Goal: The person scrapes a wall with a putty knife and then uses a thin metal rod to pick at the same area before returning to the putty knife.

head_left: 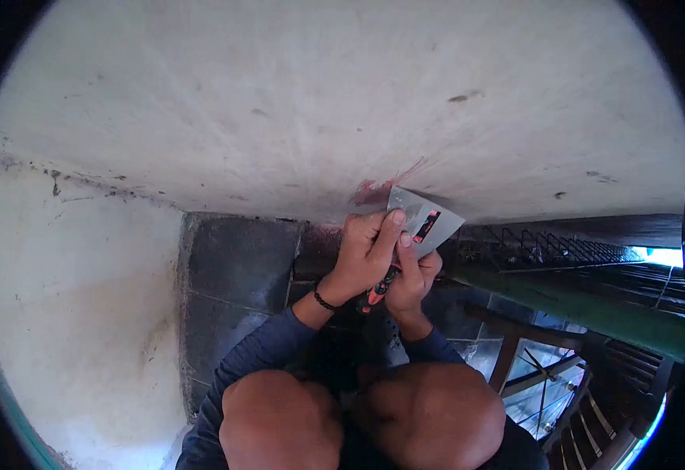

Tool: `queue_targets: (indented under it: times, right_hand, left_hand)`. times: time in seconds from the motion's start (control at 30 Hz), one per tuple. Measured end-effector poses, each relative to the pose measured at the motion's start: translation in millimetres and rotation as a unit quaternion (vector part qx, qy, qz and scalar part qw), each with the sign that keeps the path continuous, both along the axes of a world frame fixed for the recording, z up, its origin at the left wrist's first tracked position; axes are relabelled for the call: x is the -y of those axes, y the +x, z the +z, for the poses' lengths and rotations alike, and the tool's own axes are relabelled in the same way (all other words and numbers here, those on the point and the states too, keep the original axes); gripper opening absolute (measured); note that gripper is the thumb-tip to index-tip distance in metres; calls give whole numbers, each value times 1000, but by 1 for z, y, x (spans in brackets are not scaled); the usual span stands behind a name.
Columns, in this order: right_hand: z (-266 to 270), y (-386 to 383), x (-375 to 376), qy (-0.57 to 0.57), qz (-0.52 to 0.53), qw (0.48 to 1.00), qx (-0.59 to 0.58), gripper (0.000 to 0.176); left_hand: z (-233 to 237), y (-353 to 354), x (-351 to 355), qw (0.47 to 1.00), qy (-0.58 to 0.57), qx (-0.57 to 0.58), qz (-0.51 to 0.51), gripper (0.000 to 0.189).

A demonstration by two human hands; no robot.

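In the head view, we look down past our two bent knees (358, 415) at both hands, raised in front of a pale, stained wall (319, 102). Between them is the scraper (430, 223), the thing we are handling, just beside a reddish patch (370, 192) on the wall. Its broad grey metal blade is tilted, with one corner up near that patch; we cannot tell whether the corner touches the wall. A black and red label (426, 227) sits on the blade, and the red and black handle (378, 291) slants down and to the left from it, between our wrists.

Our left hand (364, 254) wears a dark beaded bracelet (324, 300) at the wrist. Its fingers are closed in on the blade's left edge, with the thumb laid along the metal close to the upper corner. Our right hand (414, 283) grips the scraper from below, fingers curled behind it and the thumb pressed to the lower part of the blade, near the label. The tips behind the blade are hidden from us.

Dark blue sleeves (260, 345) cover our forearms. Dark floor tiles (237, 254) lie below and to the left of our hands, meeting another pale wall (84, 305) on the far left. To the right, a green bar (577, 307) runs at a slant beneath a dark wire rack (554, 249), and a dark slatted chair (593, 419) stands in the lower right.
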State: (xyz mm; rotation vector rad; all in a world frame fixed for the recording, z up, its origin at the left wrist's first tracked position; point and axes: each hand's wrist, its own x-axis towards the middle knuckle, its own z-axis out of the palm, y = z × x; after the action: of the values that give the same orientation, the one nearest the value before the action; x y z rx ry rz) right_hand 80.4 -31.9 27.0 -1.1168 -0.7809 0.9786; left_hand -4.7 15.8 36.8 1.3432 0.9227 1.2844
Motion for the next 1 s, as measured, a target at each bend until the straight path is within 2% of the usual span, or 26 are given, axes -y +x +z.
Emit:
queue_targets:
  times: [0.3, 0.5, 0.67, 0.8, 1.0]
  right_hand:
    - [20, -8, -6, 5, -41, 999, -5, 15]
    - [7, 0, 0, -4, -6, 999, 42, 17]
    - [4, -4, 0, -15, -14, 1000, 16, 17]
    - [7, -5, 2, -24, -19, 999, -16, 17]
    - [13, -1, -5, 15, -3, 999, 28, 18]
  left_hand:
    - [10, -2, -3, 1000, 14, -4, -13, 36]
    - [-1, 4, 3, 1000, -3, 13, 10, 36]
    - [-13, 8, 2, 999, -15, 37, 17, 38]
    - [-10, 7, 3, 999, -33, 30, 9, 38]
    - [2, 1, -1, 1000, 4, 5, -2, 38]
